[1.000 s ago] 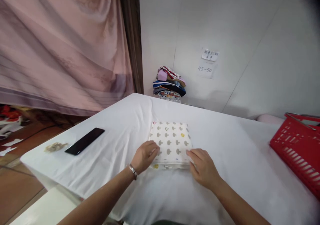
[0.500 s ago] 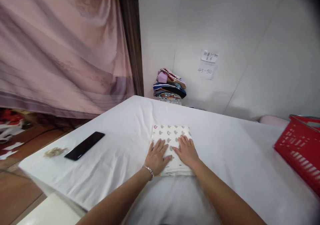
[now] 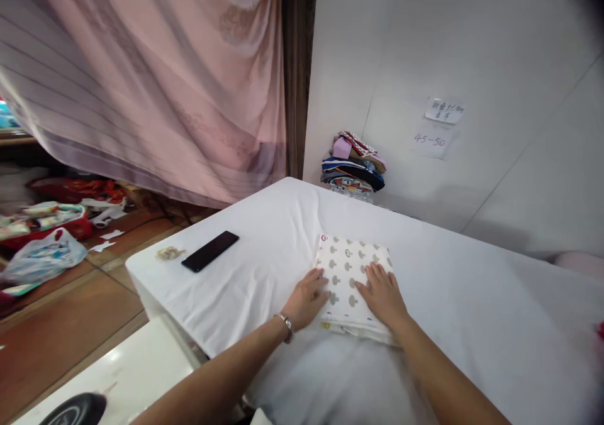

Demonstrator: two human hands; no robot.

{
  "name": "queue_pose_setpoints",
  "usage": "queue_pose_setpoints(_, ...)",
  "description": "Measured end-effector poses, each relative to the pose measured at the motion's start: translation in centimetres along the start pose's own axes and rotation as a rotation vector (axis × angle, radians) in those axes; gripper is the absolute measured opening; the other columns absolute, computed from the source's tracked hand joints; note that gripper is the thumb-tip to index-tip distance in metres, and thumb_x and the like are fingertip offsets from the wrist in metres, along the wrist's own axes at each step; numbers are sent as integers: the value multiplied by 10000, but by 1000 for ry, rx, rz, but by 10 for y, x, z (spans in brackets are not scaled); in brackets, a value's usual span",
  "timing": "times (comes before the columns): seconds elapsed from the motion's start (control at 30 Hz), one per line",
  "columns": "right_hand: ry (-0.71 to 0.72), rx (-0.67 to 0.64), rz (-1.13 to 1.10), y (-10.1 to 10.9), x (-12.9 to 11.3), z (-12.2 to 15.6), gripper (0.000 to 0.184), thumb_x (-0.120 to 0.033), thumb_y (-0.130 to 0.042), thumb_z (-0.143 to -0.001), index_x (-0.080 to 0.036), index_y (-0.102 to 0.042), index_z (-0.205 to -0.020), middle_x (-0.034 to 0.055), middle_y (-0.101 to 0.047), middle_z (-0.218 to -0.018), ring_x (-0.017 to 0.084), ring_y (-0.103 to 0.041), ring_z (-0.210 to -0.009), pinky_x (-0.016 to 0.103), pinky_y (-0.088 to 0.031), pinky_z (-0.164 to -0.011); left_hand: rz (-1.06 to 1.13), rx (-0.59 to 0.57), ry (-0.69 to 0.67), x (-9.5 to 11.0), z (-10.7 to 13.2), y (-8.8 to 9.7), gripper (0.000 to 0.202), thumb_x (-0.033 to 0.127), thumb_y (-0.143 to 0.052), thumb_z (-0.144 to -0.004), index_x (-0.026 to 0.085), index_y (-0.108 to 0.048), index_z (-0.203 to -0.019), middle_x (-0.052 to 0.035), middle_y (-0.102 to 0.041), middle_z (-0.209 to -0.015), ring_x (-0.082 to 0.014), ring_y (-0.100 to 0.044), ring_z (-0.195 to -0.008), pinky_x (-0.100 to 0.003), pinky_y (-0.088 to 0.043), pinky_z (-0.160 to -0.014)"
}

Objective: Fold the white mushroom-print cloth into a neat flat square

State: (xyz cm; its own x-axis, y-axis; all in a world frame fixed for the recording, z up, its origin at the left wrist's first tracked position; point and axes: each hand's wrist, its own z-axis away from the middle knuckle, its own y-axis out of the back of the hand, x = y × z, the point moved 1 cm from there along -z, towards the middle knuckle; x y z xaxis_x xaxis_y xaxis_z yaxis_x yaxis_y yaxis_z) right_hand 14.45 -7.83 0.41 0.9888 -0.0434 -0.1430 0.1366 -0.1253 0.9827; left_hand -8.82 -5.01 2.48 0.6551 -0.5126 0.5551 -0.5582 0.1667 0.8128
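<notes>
A folded white cloth [image 3: 346, 287] printed with grey tree-like shapes and a few coloured marks lies on the white-covered table. My left hand [image 3: 307, 298], with a bracelet at its wrist, rests against the cloth's left edge, fingers slightly bent and apart. On the right part of the cloth, my right hand [image 3: 384, 292] lies with its fingers spread on the fabric. Neither hand grips the cloth. Layered folds show along the edge nearest me.
A black phone [image 3: 210, 251] and a small beige scrunched item [image 3: 170, 253] are on the table's left. Stacked folded clothes [image 3: 353, 164] stand by the wall behind. A pink curtain [image 3: 226, 85] hangs at left. A white surface [image 3: 136, 362] sits lower left.
The view has swung left, so the red basket has nearly left the frame. My left hand has slid from the cloth's top to its left edge.
</notes>
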Motion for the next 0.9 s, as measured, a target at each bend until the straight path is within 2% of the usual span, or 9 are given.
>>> queue_pose_setpoints(0.1,-34,-92,-26,6,-2,-6,652,-561,-273,-869,-128,-363,-1349,128,-274,-1446,261,-183,-1343,475,-153,-1049,-38,87,22,4,-23,9,430,360,-448,-855,161,-498,-1233,-107,-336,-1420,-234,-237,-1334,-428,-280,-1060)
queue_pose_setpoints(0.2,-67,-155,-29,26,-12,-27,637,-552,-313,-855,-149,-367,-1347,127,-272,-1447,276,-199,-1337,486,-174,-1037,-150,6,-26,10,-37,-3,524,400,-486,-823,163,-445,-1288,-106,-261,-1455,-272,-156,-1354,-499,-198,-1074)
queue_pose_setpoints(0.33,-18,74,23,53,-21,-65,657,-533,-264,-876,-121,-273,-1388,114,-178,-1480,245,-108,-1360,440,-125,-1065,-203,-45,-27,10,-36,-24,558,442,-401,-852,175,-383,-1341,-83,-229,-1468,-272,-115,-1362,-511,-180,-1072)
queue_pose_setpoints(0.4,-43,130,44,50,-14,-79,664,-522,-235,-885,-102,-236,-1399,114,-145,-1488,234,-71,-1365,430,-104,-1071,-203,-36,-21,8,-33,-27,557,438,-389,-853,185,-373,-1349,-68,-221,-1472,-267,-109,-1364,-505,-184,-1073)
queue_pose_setpoints(0.43,-78,106,43,43,-8,-83,670,-524,-228,-884,-98,-229,-1401,113,-143,-1488,235,-65,-1366,430,-111,-1069,-197,-38,-18,7,-33,-27,558,436,-390,-851,187,-371,-1351,-65,-224,-1472,-265,-111,-1364,-500,-191,-1073)
queue_pose_setpoints(0.53,-209,-95,-6,13,16,-85,708,-562,-205,-868,-94,-250,-1397,107,-178,-1481,247,-104,-1360,428,-214,-1037,-170,-45,-27,6,-32,-24,564,434,-391,-847,188,-367,-1354,-58,-229,-1471,-259,-117,-1363,-482,-213,-1070)
queue_pose_setpoints(0.67,-220,-121,-10,-9,34,-82,741,-587,-194,-859,-83,-252,-1398,92,-162,-1487,237,-81,-1364,406,-228,-1042,-150,-48,-36,6,-32,-24,572,443,-373,-853,185,-354,-1363,-51,-213,-1476,-259,-104,-1365,-471,-240,-1062)
queue_pose_setpoints(0.8,-237,-150,7,-1,30,-85,727,-580,-203,-859,-96,-255,-1398,94,-161,-1487,249,-84,-1363,462,-175,-1057,-145,-64,-32,6,-32,-26,582,445,-354,-855,173,-341,-1369,-57,-197,-1480,-267,-92,-1366,-488,-251,-1053)
queue_pose_setpoints(0.9,-242,-153,31,16,10,-99,690,-556,-215,-868,-100,-302,-1379,116,-154,-1485,275,-73,-1362,522,-98,-1054,-138,-75,-24,6,-32,-27,584,451,-353,-852,177,-344,-1368,-66,-202,-1478,-275,-88,-1366,-507,-248,-1048)
